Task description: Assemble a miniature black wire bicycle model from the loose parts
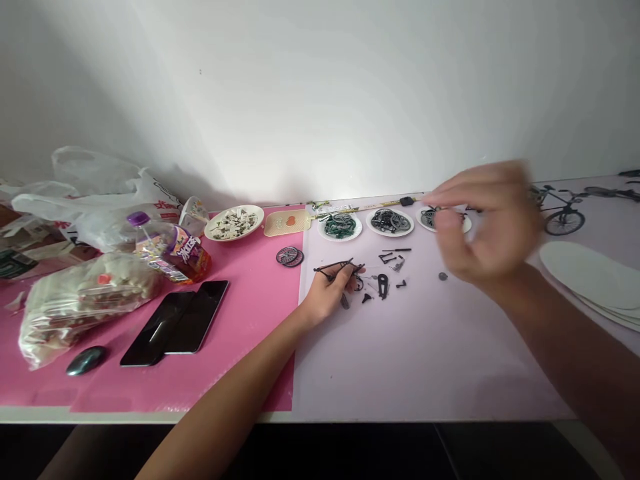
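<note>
My left hand [327, 293] is closed on a thin black bicycle frame [327, 270] just above the white part of the table. My right hand [487, 230] is raised at the right, smeared by motion, so its fingers and anything between them cannot be made out. Small black parts lie beside my left hand, among them a chain cover [383, 286] and a thin rod [397, 250]. Two black spoked wheels [289, 256] rest on the pink mat, to the left of the frame.
Plates of parts [340, 235] line the wall. Assembled model bicycles [564, 213] stand at the right behind stacked white plates [590, 273]. At the left are two phones [195, 320], a mouse [87, 361], a bottle [173, 250] and plastic bags [83, 300].
</note>
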### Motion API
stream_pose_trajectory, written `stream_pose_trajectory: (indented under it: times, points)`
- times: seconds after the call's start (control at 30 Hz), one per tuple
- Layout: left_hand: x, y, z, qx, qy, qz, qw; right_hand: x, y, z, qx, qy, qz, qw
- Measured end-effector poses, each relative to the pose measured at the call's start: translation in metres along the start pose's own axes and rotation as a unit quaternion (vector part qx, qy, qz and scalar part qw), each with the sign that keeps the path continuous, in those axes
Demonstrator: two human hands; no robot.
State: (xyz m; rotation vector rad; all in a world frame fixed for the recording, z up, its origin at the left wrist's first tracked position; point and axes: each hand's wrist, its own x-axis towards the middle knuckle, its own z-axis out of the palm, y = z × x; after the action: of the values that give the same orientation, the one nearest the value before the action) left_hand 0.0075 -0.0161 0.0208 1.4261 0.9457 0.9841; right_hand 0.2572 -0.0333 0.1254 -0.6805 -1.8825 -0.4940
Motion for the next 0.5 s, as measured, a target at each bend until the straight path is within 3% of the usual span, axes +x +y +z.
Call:
stream_pose_trajectory:
  times: [0.1,0.23,0.37,0.5]
  points:
    - [0.000,0.003,0.000,0.004,0.008,0.012,1.000,-0.015,0.013,0.022,0.017,-0.048,-0.033,0.998]
    - [0.002,0.005,-0.001,0.000,0.021,0.023,1.000,-0.059,0.033,0.042,0.051,-0.180,0.039,0.982]
    - [0.006,0.006,-0.003,0.009,0.031,0.046,0.998,-0.089,0.043,0.048,0.086,-0.212,0.121,0.966]
    - [0.009,0.010,-0.009,0.038,0.043,0.066,0.996,-0.094,0.036,0.054,0.104,-0.229,0.162,0.954]
